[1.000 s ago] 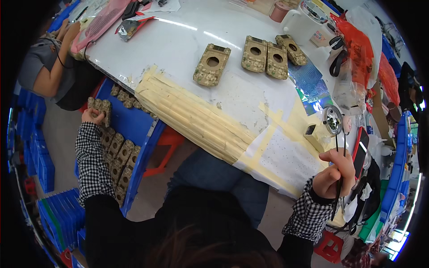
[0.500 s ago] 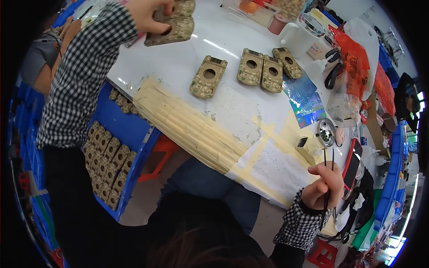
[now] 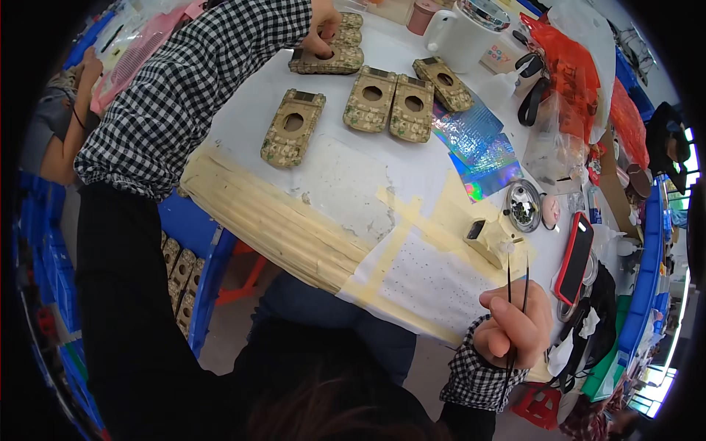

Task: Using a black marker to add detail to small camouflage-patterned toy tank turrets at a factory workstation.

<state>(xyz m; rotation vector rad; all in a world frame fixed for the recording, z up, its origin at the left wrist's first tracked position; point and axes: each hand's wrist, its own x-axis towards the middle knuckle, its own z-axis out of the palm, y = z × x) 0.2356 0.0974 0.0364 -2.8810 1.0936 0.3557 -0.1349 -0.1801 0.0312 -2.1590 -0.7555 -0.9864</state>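
Note:
At the far side of the table, my left hand (image 3: 322, 28) is closed on a camouflage toy tank hull (image 3: 347, 60), a finger at its round hole; similar hulls lie right behind it. Nearer stands a single hull (image 3: 293, 128). To its right sit two hulls side by side, the left one (image 3: 370, 98) and the right one (image 3: 412, 109), with a tilted hull (image 3: 443, 82) beyond them. Low on the right, my right hand (image 3: 521, 323) holds dark tweezers (image 3: 508, 278), their tips apart with nothing visible between them. Below the tips lies a white sheet (image 3: 423, 275) dotted with tiny dark specks.
A metal dish (image 3: 523, 204) with small dark green bits stands near a taped block (image 3: 494, 242) and a red-cased phone (image 3: 576, 257). Shiny holographic sheets (image 3: 482, 151), a white mug (image 3: 467, 37) and red bags (image 3: 566, 73) fill the right side. A blue tray (image 3: 213, 283) holds more hulls.
My left hand has brought its hull down onto the table beside the others; before, it held it raised at the upper left. The view has shifted. My right hand still grips the tweezers.

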